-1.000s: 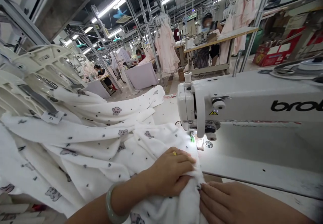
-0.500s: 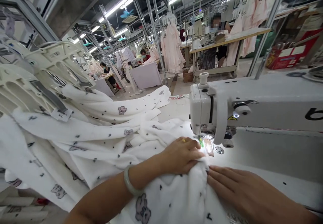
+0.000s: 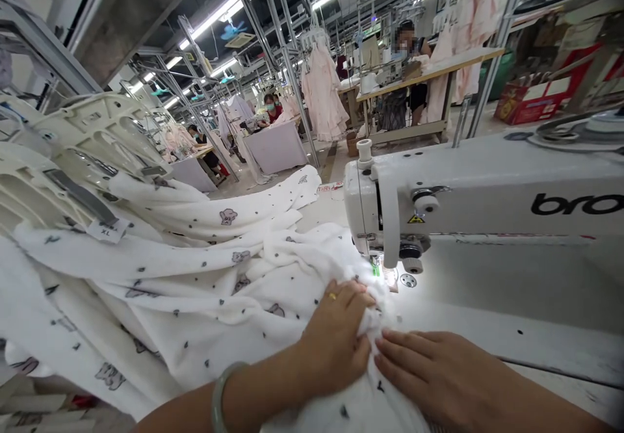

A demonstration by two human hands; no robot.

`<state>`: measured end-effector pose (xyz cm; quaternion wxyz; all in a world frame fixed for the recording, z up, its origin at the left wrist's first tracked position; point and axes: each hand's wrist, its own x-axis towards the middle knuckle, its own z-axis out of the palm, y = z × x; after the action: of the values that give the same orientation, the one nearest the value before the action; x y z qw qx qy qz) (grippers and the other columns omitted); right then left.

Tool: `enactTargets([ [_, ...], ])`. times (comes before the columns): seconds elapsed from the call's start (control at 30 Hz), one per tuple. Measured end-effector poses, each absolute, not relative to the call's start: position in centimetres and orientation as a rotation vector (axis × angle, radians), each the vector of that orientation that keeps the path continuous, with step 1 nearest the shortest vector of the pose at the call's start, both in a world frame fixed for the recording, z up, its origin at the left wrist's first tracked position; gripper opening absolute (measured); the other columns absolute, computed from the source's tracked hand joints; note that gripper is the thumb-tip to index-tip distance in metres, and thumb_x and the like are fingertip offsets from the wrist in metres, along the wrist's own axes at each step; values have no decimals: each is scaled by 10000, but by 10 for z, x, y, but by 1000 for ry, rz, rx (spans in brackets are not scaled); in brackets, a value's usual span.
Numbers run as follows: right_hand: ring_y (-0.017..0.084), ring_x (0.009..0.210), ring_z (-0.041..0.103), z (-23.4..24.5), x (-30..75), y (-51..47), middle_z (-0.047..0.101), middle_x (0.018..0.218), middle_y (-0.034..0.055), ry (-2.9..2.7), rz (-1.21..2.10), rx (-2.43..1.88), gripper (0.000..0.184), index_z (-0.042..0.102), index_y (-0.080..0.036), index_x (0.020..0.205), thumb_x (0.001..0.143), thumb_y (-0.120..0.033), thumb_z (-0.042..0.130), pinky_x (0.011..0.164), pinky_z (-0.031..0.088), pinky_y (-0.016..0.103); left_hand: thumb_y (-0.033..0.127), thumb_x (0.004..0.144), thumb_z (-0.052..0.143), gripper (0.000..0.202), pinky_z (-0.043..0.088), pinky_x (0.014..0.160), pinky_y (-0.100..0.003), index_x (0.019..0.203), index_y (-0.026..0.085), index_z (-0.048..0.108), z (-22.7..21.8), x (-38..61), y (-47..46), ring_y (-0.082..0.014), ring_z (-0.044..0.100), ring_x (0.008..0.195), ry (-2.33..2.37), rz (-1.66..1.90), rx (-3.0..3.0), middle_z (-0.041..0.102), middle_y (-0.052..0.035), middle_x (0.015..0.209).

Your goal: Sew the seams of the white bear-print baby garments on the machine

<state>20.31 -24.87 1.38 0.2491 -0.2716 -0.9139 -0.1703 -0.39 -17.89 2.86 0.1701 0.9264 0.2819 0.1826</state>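
White fleecy fabric with small grey animal prints spreads over the machine bed and runs under the needle area of a white sewing machine. My left hand, with a ring and a bangle, has its fingers curled around a bunched fold just in front of the presser foot. My right hand lies flat with fingers stretched out, its fingertips touching the fabric's right edge. Its thumb is hidden. A green piece shows beside the foot, and the lamp glare blurs the stitching spot.
Cream plastic clamps hold more of the fabric at the left, with an XL tag hanging there. Beyond the machine, pink garments hang on rails, and people sit at other sewing tables. A red box stands far right.
My left hand has drawn back from the needle towards me, its fingers now curled more into the fabric. My right hand stays at the fabric's edge. The whole view has shifted slightly.
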Motion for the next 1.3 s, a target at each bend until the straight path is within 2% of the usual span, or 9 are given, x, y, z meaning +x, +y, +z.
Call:
enactTargets([
  [0.17,240,1135,691,30,201,-255,718,1270,95,-2539,-206,-796,395,664,-117,1270,919,-112,483,943,560,352,133,850,518,135,502,984,-372,960,191,570,36,-8,-111,-231,634,1078,490,582,2559,681,-104,1070],
  [0.27,237,1122,690,44,203,-255,736,1220,81,-2534,155,-828,283,708,-160,1168,938,-218,552,1064,492,357,171,869,558,83,512,877,-327,944,194,584,50,-7,-99,-206,661,940,585,579,2420,701,-59,993],
  [0.37,226,1019,688,38,207,-246,750,1066,59,-2339,375,-999,250,720,-215,1034,1032,-323,494,1006,512,395,210,929,539,80,489,795,-297,958,208,613,63,2,-112,-188,650,853,789,546,2337,697,-12,912],
  [0.57,329,1086,579,5,211,-220,656,1169,111,-1976,243,-1462,300,675,-235,1179,950,-420,612,952,473,562,250,926,608,137,488,819,-320,1055,205,619,67,18,-134,-217,641,910,869,591,2261,702,-26,995],
  [0.67,305,1078,564,12,210,-214,646,1129,89,-2036,403,-1481,214,697,-259,1067,968,-402,572,957,453,528,264,818,763,259,496,819,-322,1031,206,627,61,16,-132,-223,621,911,955,561,2272,680,-19,980],
  [0.8,279,993,570,27,209,-210,640,1034,70,-2153,514,-1471,223,700,-264,1092,971,-365,541,915,435,500,61,824,587,211,487,855,-342,959,192,681,51,13,-133,-215,588,897,874,679,2528,631,-45,918],
  [0.97,250,936,556,28,217,-210,615,977,47,-2274,472,-1405,234,678,-233,877,1002,-355,524,883,402,483,40,766,524,244,476,874,-362,925,176,650,41,15,-143,-233,584,923,674,675,2640,659,-66,943],
  [1.13,228,939,576,28,234,-214,645,1024,47,-2413,167,-1141,184,654,-247,1163,1032,-297,535,918,377,459,49,802,471,193,437,706,-279,802,189,604,43,15,-143,-161,559,720,855,654,2252,629,0,769],
  [1.3,191,814,566,30,235,-221,681,965,52,-2543,0,-844,185,654,-184,1041,1049,-191,468,739,411,363,73,835,516,177,442,819,-305,753,174,636,47,14,-143,-174,595,832,660,670,2271,681,-25,835],
])
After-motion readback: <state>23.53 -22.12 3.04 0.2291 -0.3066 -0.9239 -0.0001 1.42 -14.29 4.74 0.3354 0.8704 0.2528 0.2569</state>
